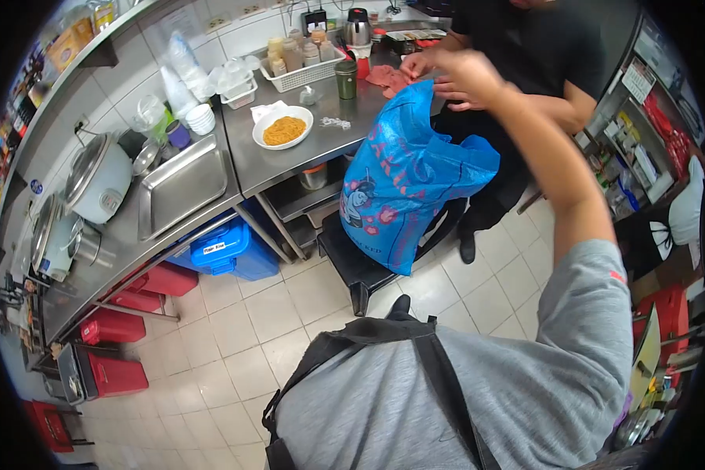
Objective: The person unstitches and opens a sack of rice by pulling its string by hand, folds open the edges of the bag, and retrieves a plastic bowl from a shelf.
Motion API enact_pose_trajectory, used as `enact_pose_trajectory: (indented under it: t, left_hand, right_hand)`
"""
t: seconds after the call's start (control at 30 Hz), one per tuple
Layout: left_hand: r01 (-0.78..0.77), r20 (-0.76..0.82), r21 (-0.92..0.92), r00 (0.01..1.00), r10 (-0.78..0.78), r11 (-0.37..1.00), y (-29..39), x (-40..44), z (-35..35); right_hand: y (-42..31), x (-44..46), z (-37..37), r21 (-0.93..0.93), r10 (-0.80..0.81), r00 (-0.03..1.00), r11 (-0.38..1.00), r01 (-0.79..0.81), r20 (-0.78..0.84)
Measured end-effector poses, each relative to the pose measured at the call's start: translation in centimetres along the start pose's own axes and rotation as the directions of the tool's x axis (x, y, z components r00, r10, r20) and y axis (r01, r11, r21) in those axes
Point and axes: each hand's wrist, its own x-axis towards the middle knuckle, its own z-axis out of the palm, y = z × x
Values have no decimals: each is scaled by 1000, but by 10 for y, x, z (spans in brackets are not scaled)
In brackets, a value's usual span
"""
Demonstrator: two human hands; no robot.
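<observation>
My right hand [474, 77] reaches forward at the top of the view, smeared by motion, so its fingers are unclear. It is above and beside the upper edge of a large blue woven sack [399, 176] with pink flowers and a printed figure. The sack stands upright and full-looking on a black stool [337, 258]; its contents are hidden. My left hand is out of view. Just beyond the sack, a co-worker in black [525, 55] has both hands close to a pink cloth [388, 80] on the steel counter [247, 160].
On the counter are a white bowl of noodles [284, 127], a green tumbler [345, 79] and a basket of bottles [301, 74]. A steel tray [184, 188] and rice cooker [100, 176] are at left. A blue bin [235, 249] and red bins [117, 376] stand below.
</observation>
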Motion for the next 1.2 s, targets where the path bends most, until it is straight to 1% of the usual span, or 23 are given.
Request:
enact_pose_trajectory:
  t: [0.03, 0.1, 0.13, 0.27, 0.4, 0.53, 0.63, 0.67, 0.7, 0.77, 0.8, 0.83, 0.87, 0.9, 0.93, 0.97, 1.0, 1.03, 1.07, 1.1, 1.13, 1.17, 1.2]
  left_hand:
    - [23, -2, 23, 1000, -22, 999, -11, -3, -7]
    - [63, 0, 63, 998, -63, 996, -32, -8, -15]
    - [80, -1, 77, 997, -80, 994, -42, -9, -19]
    - [139, 3, 117, 990, -141, 983, -85, -13, -24]
    - [189, 14, 106, 981, -192, 976, -131, -9, -12]
    - [239, 48, 118, 968, -246, 964, -170, -7, -1]
    - [250, 66, 135, 963, -260, 959, -184, -3, 6]
    - [250, 72, 145, 962, -262, 957, -190, -3, 7]
    - [249, 78, 155, 962, -263, 956, -192, -3, 7]
    - [247, 86, 190, 960, -267, 950, -202, -7, 1]
    - [242, 84, 202, 961, -263, 949, -202, -9, -4]
    - [232, 88, 213, 963, -255, 949, -200, -9, -7]
    - [211, 100, 210, 967, -236, 955, -194, -9, -5]
    - [186, 117, 202, 970, -212, 962, -184, -10, -1]
    - [140, 155, 141, 975, -162, 980, -164, -10, 8]
    - [90, 210, 44, 973, -97, 995, -142, -11, 23]
    - [70, 295, -121, 955, -32, 990, -107, -15, 49]
    - [239, 326, -140, 927, -183, 961, -37, -25, 86]
    - [367, 561, -591, 827, 38, 718, -17, -14, 104]
    - [414, 579, -527, 814, -43, 742, 66, -28, 132]
    - [374, 647, -516, 760, 64, 771, 105, -30, 146]
    - [332, 704, -536, 683, 195, 776, 126, -30, 154]
    - [315, 734, -566, 613, 293, 762, 141, -26, 168]
  right_hand:
    - [27, 12, -30, -109, 30, 999, 993, -35, -42]
    - [55, 2, -101, -209, 82, 981, 971, -118, -174]
    - [70, -18, -138, -248, 100, 966, 955, -161, -240]
    - [92, -124, -265, -333, 186, 889, 879, -340, -418]
    - [88, -243, -379, -374, 310, 764, 730, -573, -566]
    - [73, -319, -456, -356, 379, 644, 598, -719, -664]
    - [71, -333, -479, -353, 409, 628, 569, -743, -663]
    - [75, -328, -480, -356, 418, 640, 577, -735, -645]
    - [84, -321, -473, -372, 421, 681, 607, -702, -599]
    - [100, -289, -439, -416, 379, 816, 720, -556, -435]
    - [101, -268, -409, -439, 337, 898, 787, -433, -281]
    - [100, -247, -377, -427, 262, 951, 850, -308, -165]
    - [62, -217, -337, -453, 387, 912, 843, -290, 137]
    - [43, -194, -296, -305, 263, 945, 932, -197, 195]
    - [17, -168, -270, -209, 160, 957, 972, -110, 240]
    - [-9, -142, -244, -106, 54, 958, 994, -25, 283]
    - [-41, -109, -232, -63, -20, 944, 997, 44, 329]
    - [-62, -81, -222, 57, -107, 960, 994, 95, 261]
    - [-77, -57, -214, 169, -179, 967, 974, 149, 181]
    - [-85, -36, -207, 248, -98, 982, 967, 56, 162]
    - [-90, -19, -200, 331, -56, 993, 943, 17, 106]
    - [-95, -1, -193, 415, -13, 999, 910, -9, 50]
    - [-97, 15, -186, 495, -2, 999, 868, 29, -54]
